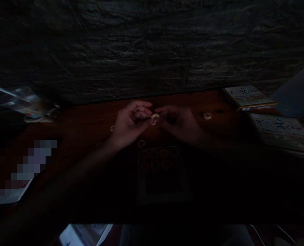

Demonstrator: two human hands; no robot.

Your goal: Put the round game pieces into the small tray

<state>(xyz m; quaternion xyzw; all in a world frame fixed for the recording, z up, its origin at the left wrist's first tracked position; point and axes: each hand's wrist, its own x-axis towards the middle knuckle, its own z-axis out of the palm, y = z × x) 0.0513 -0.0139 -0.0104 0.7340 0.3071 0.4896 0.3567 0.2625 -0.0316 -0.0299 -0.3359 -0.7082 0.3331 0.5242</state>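
Note:
My left hand (131,123) and my right hand (182,123) meet over the middle of the wooden table. Between their fingertips is a round, pale Chinese chess piece (155,116) with a dark character on its face. Both thumbs press its near side, and the fingers curl behind. One loose piece (141,143) lies just below my left hand, and another piece (112,128) is partly covered by that wrist. Off to the right of my right hand sits a piece (207,116) with a reddish mark. Nearer me, a dark open box (164,198) holds several pieces in rows.
Against the right side lie a flat box (249,95) and a larger box (282,131), both with dark lettering. At the far left stands a clear plastic cup (26,102) with a straw. A stone wall (146,51) rises behind the table (87,114). The light is very dim.

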